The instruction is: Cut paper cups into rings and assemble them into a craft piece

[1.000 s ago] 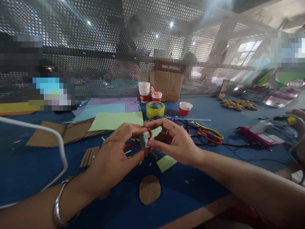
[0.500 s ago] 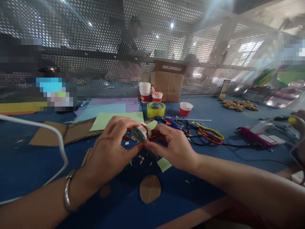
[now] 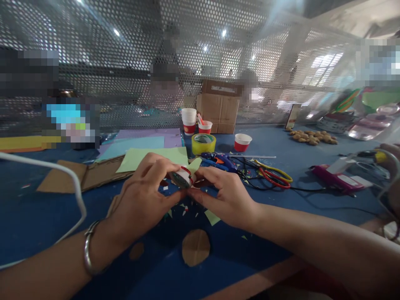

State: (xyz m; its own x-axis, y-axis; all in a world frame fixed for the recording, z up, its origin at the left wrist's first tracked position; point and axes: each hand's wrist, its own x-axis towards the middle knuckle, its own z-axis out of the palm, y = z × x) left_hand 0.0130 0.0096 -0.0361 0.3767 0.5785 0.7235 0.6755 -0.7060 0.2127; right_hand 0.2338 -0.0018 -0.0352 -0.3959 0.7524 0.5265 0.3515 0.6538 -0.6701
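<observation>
Between my two hands is a small red-and-white paper cup [image 3: 182, 176], tipped on its side with its greenish round end toward me. A light green paper strip [image 3: 195, 166] stands out from its right side. My left hand [image 3: 145, 189] is closed on the cup's left side, forefinger on top and thumb below. From the right, my right hand [image 3: 226, 196] is closed on the cup near the strip; its far fingertips are hidden behind. Below my hands, a cardboard disc [image 3: 196, 248] lies on the blue table [image 3: 162, 266], with a green paper scrap [image 3: 212, 217] above it.
Behind my hands stand yellow tape [image 3: 203, 145], a red-and-white cup [image 3: 243, 142] and stacked cups [image 3: 189, 121]. Cables [image 3: 276, 177] and a purple power strip [image 3: 333, 179] lie right. Cardboard [image 3: 62, 177] and a white cable [image 3: 76, 187] are left. Another person's hand [image 3: 392, 156] is at the right edge.
The cup has tilted and shifted slightly left and down in my hands, its round end turning more downward. The green strip now points more upward. Both hands keep their grip.
</observation>
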